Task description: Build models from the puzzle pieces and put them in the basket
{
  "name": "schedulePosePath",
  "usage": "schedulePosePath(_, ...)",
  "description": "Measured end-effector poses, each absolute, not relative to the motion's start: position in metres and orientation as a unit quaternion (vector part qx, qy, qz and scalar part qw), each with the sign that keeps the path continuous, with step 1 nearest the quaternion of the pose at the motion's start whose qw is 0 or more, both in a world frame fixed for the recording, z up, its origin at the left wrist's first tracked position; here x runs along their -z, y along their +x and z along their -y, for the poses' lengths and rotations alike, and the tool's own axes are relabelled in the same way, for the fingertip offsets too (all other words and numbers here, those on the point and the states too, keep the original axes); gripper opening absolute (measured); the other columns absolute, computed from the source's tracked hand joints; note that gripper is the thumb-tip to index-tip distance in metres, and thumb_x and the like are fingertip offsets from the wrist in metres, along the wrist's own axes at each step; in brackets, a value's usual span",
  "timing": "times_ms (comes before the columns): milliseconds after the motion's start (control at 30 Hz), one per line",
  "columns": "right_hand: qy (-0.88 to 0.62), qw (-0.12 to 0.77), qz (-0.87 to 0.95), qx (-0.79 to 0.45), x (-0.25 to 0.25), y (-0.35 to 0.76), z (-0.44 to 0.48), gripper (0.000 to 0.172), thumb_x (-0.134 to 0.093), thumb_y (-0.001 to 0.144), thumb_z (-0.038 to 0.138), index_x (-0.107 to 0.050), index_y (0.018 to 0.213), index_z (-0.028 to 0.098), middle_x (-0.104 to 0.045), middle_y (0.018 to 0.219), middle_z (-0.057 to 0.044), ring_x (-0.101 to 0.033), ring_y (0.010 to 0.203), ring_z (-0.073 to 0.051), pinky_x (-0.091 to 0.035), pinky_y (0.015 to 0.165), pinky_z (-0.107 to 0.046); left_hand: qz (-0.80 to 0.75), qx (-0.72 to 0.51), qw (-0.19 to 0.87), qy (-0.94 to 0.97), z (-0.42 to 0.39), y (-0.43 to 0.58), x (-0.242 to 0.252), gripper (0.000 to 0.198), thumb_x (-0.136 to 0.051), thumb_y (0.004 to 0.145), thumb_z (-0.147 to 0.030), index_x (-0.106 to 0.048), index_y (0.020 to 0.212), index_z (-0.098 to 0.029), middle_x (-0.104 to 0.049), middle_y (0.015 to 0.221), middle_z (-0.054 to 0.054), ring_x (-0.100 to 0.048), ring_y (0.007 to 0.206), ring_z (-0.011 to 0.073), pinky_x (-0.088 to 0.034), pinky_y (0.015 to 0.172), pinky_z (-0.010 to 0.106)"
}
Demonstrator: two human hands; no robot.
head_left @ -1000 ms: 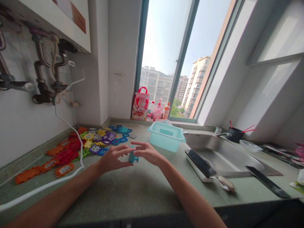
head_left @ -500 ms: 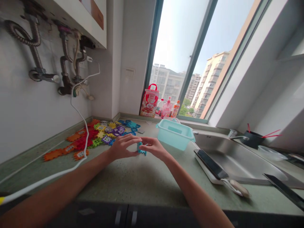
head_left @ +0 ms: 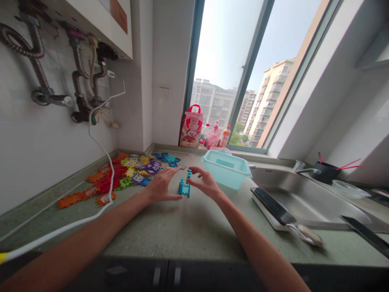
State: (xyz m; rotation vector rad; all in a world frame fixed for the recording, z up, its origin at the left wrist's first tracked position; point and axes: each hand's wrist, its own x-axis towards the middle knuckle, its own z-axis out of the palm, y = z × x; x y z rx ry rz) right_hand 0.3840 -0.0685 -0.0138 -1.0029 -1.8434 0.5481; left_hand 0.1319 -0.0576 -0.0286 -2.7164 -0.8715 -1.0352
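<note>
Left hand (head_left: 161, 186) is spread, its fingers reaching forward and its thumb tip at the near left corner of a small teal build; the right hand (head_left: 205, 183) pinches a tile between thumb and fingertips on the build's other side. Under both hands runs the table (head_left: 170, 233). The sink (head_left: 291, 196) lies well to the right of the right hand. Beyond the left hand, and to its left, a pile (head_left: 119, 173) of flat toothed tiles in many colours spreads over the table. Just past the right hand stands a pale teal tub (head_left: 226, 175), and a phone (head_left: 272, 205) lies to that hand's right. Between the two hands sits the build's base (head_left: 185, 189), with a side tile (head_left: 181, 184) upright along its left-hand edge. The held tile (head_left: 189, 173) is up at the right hand's fingertips, above the base's far right part; whether its teeth are locked cannot be told. The step in hand looks like fitting tiles into a standing shape. The next move seems to call for lining up the teeth and pressing the held tile home, with the left hand steadying the base.
</note>
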Motion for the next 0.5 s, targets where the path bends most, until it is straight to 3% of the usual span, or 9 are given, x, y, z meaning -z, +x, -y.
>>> schedulePosePath(300, -0.422, 0.399, 0.787, -0.207, 0.030, 0.382, 0.064, 0.049, -0.084, 0.077, 0.034, -0.073, 0.123, 0.023, -0.078, 0.114, -0.007, -0.072, 0.108, -0.026, -0.053, 0.096, -0.041, 0.348, 0.244, -0.057, -0.903, 0.050, 0.131, 0.038, 0.085, -0.081, 0.080, -0.048, -0.048, 0.154, -0.025, -0.071, 0.134, 0.009, -0.060, 0.131, 0.0333, -0.045, 0.111, 0.047)
schedulePosePath(500, -0.421, 0.362, 0.803, -0.217, 0.038, 0.380, 0.062, 0.048, -0.085, 0.077, 0.034, -0.074, 0.122, 0.023, -0.079, 0.112, -0.006, -0.073, 0.105, -0.027, -0.055, 0.096, -0.041, 0.330, 0.243, -0.094, -0.907, 0.047, 0.131, 0.038, 0.073, -0.078, 0.083, -0.040, -0.054, 0.151, -0.023, -0.076, 0.123, 0.006, -0.062, 0.127, 0.0305, -0.044, 0.110, 0.042)
